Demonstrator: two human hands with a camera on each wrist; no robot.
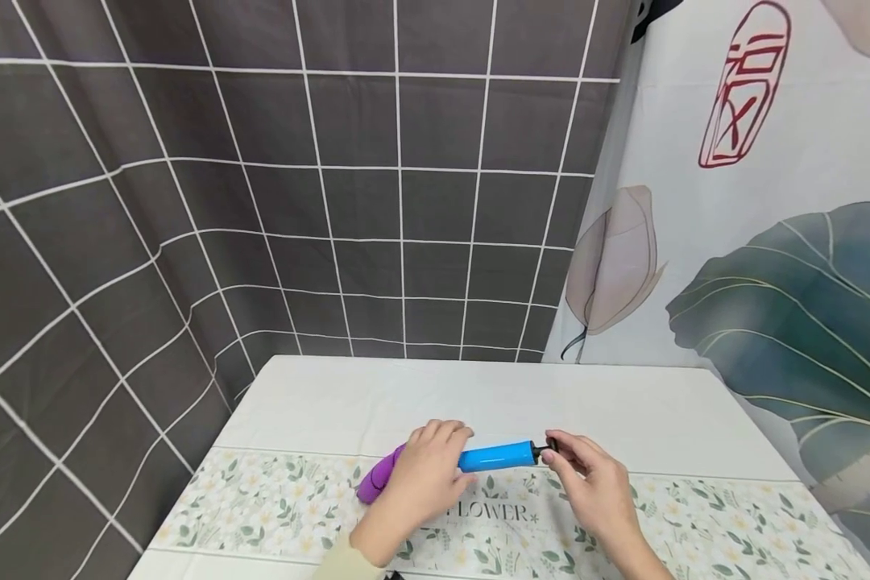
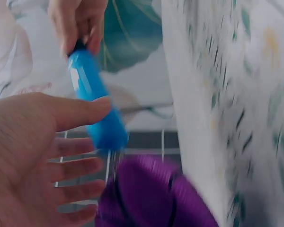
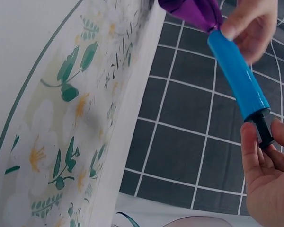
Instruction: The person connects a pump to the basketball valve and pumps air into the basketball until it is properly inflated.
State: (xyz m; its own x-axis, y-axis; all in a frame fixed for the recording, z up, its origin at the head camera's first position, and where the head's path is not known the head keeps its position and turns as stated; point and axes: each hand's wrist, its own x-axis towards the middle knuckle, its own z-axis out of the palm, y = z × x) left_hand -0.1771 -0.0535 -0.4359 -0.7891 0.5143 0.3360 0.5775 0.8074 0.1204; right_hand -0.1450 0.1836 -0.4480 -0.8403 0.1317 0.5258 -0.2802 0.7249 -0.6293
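A blue hand pump (image 1: 496,457) with a black plunger handle (image 3: 262,130) is held above the table, almost level in the head view. At its far end hangs a purple balloon-like piece with dark lines (image 2: 146,198), partly hidden by the left hand in the head view. The left hand (image 1: 426,463) holds the pump near that end, thumb (image 2: 87,112) across the barrel; its other fingers stretch out loosely beside it in the left wrist view. The right hand (image 1: 594,483) pinches the handle between thumb and fingers. The left wrist view is blurred.
A white table (image 1: 493,391) carries a floral band with printed lettering. Behind it hangs a dark curtain with white grid lines (image 1: 435,201); at the right, a pale cloth shows leaf and flower prints (image 1: 805,306). A small black object (image 1: 394,575) shows at the lower edge.
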